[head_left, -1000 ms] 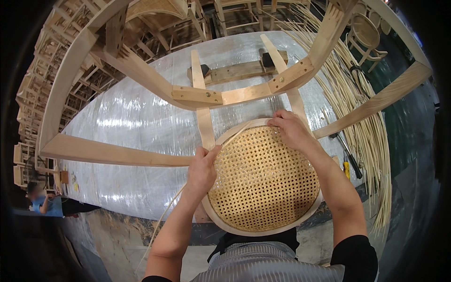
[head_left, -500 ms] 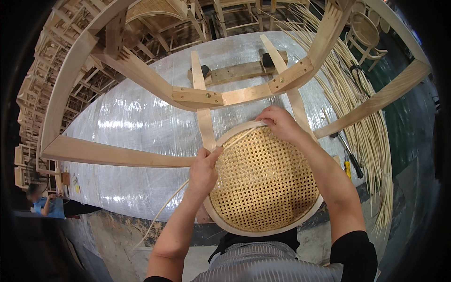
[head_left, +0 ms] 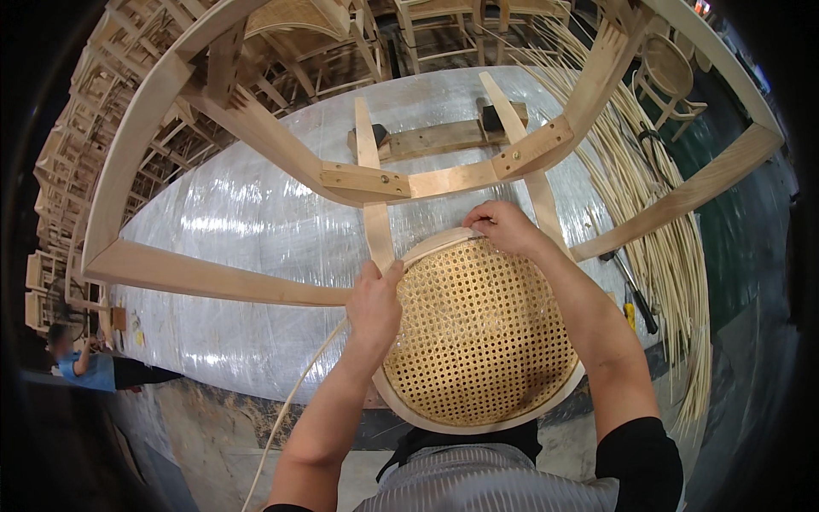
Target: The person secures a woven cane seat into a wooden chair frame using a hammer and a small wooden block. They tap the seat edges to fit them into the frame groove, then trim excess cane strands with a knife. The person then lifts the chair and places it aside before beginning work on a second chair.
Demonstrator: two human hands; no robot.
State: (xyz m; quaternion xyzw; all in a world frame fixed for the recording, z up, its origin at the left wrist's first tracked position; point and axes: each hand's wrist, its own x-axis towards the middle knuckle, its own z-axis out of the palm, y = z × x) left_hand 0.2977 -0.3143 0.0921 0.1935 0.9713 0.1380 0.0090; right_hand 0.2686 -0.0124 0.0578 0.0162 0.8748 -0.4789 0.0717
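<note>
A round wooden seat frame filled with woven cane mesh (head_left: 482,333) lies upside-down with its chair frame (head_left: 256,128) on a plastic-wrapped table (head_left: 247,222). My left hand (head_left: 374,305) grips a long pale cane strip (head_left: 294,397) at the seat's left rim; the strip trails down to the lower left. My right hand (head_left: 503,225) pinches the same strip at the seat's top rim, pressing it along the edge groove.
A bundle of long cane strands (head_left: 657,196) lies along the table's right side, with a screwdriver-like tool (head_left: 636,294) beside it. Stacks of unfinished chair frames (head_left: 77,171) fill the left and back. A person in blue (head_left: 81,363) stands at far left.
My right hand has slid left along the seat's top rim. My left hand has shifted slightly up the left rim, and the loose strip now hangs straighter.
</note>
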